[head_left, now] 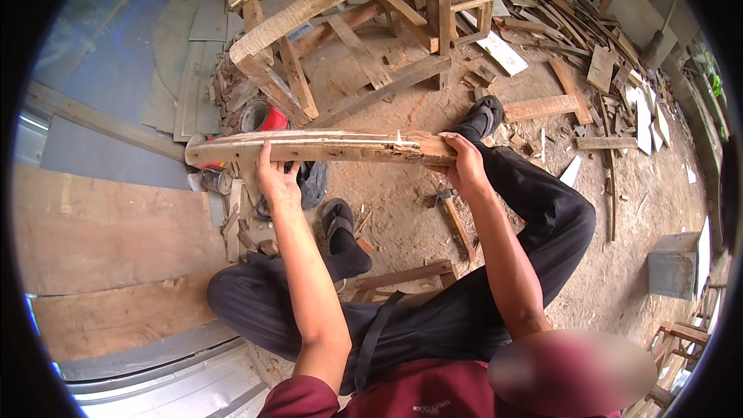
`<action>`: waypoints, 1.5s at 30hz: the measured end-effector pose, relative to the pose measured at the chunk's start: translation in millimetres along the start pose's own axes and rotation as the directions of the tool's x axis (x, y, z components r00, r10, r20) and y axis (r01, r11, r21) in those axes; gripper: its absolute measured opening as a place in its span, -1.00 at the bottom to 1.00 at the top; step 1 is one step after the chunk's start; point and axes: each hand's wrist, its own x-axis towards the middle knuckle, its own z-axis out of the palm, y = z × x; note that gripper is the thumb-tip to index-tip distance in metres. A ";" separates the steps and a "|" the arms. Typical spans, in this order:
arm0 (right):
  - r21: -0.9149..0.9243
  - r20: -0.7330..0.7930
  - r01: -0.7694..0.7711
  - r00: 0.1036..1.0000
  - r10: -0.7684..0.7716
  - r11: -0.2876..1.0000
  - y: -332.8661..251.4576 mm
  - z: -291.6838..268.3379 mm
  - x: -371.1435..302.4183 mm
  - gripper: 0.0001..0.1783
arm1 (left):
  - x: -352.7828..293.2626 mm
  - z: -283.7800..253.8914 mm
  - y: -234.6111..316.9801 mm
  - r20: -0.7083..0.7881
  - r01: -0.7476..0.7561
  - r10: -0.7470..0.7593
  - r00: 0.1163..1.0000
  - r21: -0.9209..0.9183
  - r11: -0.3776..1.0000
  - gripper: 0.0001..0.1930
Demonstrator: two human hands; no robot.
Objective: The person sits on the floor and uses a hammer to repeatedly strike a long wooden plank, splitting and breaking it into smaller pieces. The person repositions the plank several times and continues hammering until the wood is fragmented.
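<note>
A long wooden beam point(333, 152) lies level across both hands, above the floor. Its upper edge is rough and pale, with a splintered spot toward the right end. My left hand point(279, 179) supports it from beneath, left of the middle, one finger up against the near face and the others curled under. Around the right end my right hand point(467, 162) is closed, thumb on top and the fingertips partly hidden. On the floor below the right hand rests a hammer-like tool point(458, 224) with a wooden handle and dark head.
Ahead stands a rough wooden frame point(340, 4). Scrap wood point(557, 23) is heaped at the far right. A red can point(267, 116) sits beyond the beam's left part. Wooden boards point(116, 236) line the left side. A grey metal box point(673, 267) is at the right.
</note>
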 end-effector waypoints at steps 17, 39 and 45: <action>0.077 0.160 0.132 0.977 -0.142 0.988 -10.9 -8.7 -6.7 -0.63 | 7.4 -2.2 -21.4 -0.040 0.082 -0.091 0.995 -0.175 0.981 -0.29; 0.127 0.244 0.214 0.940 -0.240 0.969 -7.2 -9.0 -3.1 -0.49 | 15.7 -7.9 -29.8 0.033 0.147 -0.143 0.989 -0.290 0.946 -0.34; 0.141 0.162 0.197 0.962 -0.219 0.970 -4.9 -15.0 5.4 -0.52 | 9.0 -1.2 -43.1 -0.051 0.188 -0.202 0.978 -0.195 0.963 -0.20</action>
